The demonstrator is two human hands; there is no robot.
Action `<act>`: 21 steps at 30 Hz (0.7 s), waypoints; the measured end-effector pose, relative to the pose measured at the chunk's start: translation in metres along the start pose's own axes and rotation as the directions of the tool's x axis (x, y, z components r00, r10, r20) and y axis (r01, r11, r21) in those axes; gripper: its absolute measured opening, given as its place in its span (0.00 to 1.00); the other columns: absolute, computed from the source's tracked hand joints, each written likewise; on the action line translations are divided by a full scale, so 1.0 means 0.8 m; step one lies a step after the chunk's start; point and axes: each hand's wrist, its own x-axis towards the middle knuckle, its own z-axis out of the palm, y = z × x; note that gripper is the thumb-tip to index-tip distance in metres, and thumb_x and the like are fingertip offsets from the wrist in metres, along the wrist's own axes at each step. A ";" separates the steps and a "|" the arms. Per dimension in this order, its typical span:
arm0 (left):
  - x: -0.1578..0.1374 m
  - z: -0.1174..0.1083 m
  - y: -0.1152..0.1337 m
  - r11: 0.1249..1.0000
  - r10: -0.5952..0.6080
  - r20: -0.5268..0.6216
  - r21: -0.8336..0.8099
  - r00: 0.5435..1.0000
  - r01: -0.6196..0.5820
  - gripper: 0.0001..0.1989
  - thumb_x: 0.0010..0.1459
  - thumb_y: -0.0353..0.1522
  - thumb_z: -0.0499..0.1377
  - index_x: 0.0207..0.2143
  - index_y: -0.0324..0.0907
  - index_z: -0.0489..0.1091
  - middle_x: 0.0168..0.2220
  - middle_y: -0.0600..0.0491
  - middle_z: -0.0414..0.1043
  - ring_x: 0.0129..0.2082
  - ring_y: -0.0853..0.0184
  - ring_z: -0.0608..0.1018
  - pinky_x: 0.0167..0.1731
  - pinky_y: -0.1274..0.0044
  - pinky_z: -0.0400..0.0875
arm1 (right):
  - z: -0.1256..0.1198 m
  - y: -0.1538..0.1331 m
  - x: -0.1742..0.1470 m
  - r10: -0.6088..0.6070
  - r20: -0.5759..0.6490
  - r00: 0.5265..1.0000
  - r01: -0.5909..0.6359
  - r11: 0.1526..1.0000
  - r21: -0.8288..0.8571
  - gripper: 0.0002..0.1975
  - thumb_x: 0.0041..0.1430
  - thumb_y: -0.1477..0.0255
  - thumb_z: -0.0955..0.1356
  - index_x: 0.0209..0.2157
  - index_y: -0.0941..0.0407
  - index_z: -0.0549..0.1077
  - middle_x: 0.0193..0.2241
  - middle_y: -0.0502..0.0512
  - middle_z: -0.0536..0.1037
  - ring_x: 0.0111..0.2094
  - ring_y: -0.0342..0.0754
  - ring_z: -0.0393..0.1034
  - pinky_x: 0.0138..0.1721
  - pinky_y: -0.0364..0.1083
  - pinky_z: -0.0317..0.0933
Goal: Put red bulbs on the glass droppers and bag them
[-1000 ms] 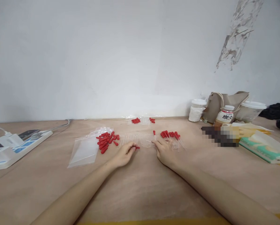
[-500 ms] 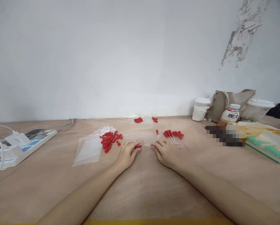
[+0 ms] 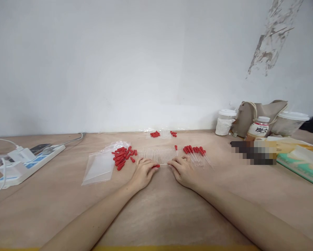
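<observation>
Pinched in my left hand [image 3: 144, 173] is a red rubber dropper bulb [image 3: 156, 166]. My right hand [image 3: 183, 170] is closed on a thin clear glass dropper tube [image 3: 164, 164], whose left end meets the bulb's mouth; whether it has gone inside is too small to tell. Just beyond my hands lies a row of bare clear tubes [image 3: 158, 153]. Left of my left hand is a pile of loose red bulbs [image 3: 121, 157]. To the right of my right hand lie several droppers [image 3: 195, 151] with red bulbs on their tubes.
Clear plastic bags [image 3: 98, 169] lie left of the bulb pile. Another bag with red bulbs [image 3: 155, 134] rests by the wall. A power strip [image 3: 33, 165] stands at far left; a lidded cup [image 3: 224, 122], a bottle [image 3: 258, 129] and a tissue pack [image 3: 300, 165] are at right.
The bulb and the tube have come together; the gap between them has closed. My right hand has barely moved, and my left hand shifted slightly.
</observation>
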 end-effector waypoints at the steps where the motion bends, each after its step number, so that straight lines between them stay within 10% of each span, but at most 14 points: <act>1: 0.000 0.000 0.000 1.000 0.005 0.004 -0.004 1.000 -0.005 0.08 0.56 0.32 0.52 0.36 0.45 0.70 0.36 0.54 0.73 0.40 0.65 0.70 0.48 0.67 0.51 | 0.000 0.000 0.000 0.001 -0.001 1.000 -0.001 1.000 0.003 0.12 0.60 0.73 0.57 0.37 0.55 0.70 0.31 0.53 0.72 0.33 0.42 0.64 0.44 0.48 0.44; 21: -0.004 -0.005 0.003 0.995 0.104 0.094 -0.019 0.990 -0.103 0.09 0.57 0.35 0.52 0.34 0.47 0.71 0.30 0.56 0.74 0.34 0.67 0.72 0.49 0.67 0.45 | 0.000 0.018 0.000 -0.146 0.088 0.985 0.141 0.988 0.056 0.19 0.55 0.80 0.59 0.42 0.47 0.71 0.32 0.50 0.72 0.30 0.41 0.64 0.44 0.50 0.43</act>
